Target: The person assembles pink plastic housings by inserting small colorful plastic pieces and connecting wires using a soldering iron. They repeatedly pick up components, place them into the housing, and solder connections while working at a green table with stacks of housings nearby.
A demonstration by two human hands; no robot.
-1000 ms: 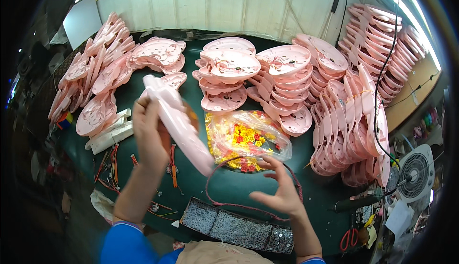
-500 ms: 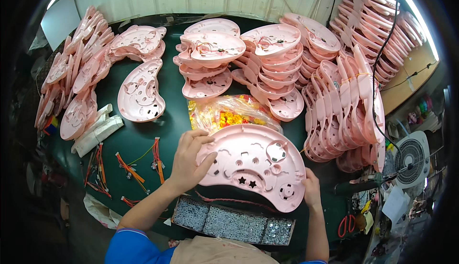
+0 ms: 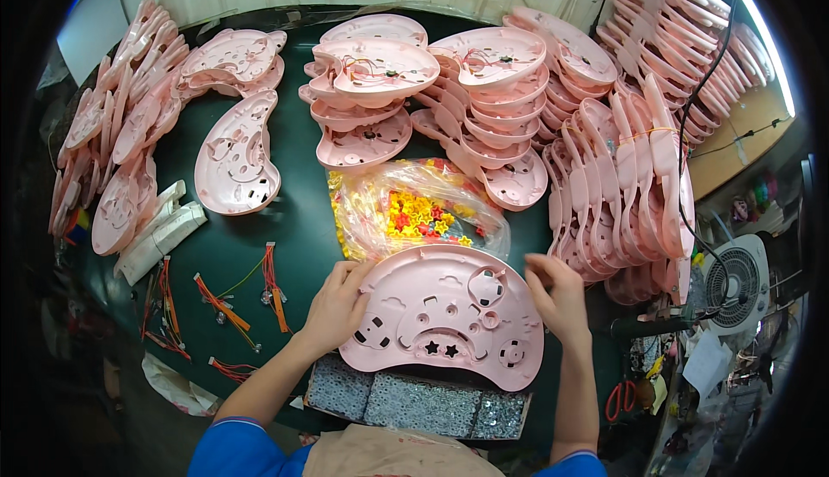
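Observation:
A curved pink plastic shell (image 3: 449,304) lies in front of me, its hollow side with posts, cut-outs and two star-shaped holes facing up. Its lower edge overhangs a divided box of small metal parts (image 3: 423,404). My left hand (image 3: 339,306) grips the shell's left rim, fingertips partly hidden at the edge. Beside the upper right rim, my right hand (image 3: 560,297) is bent with thumb and fingers apart, holding nothing; whether the thumb touches the rim I cannot tell. Just beyond the shell sits a clear plastic bag of yellow and red star pieces (image 3: 414,214).
Stacked pink shells (image 3: 380,71) line the back, with more standing in rows (image 3: 622,183) at right and leaning at left. A single shell (image 3: 237,153) lies left. Wire harnesses (image 3: 226,311) are at near left; red-handled scissors (image 3: 620,401) and a fan (image 3: 734,283) are right.
The shell has come down nearer to me and turned more level, covering part of the parts box. My right hand has let go of its right end and moved up beside the rim.

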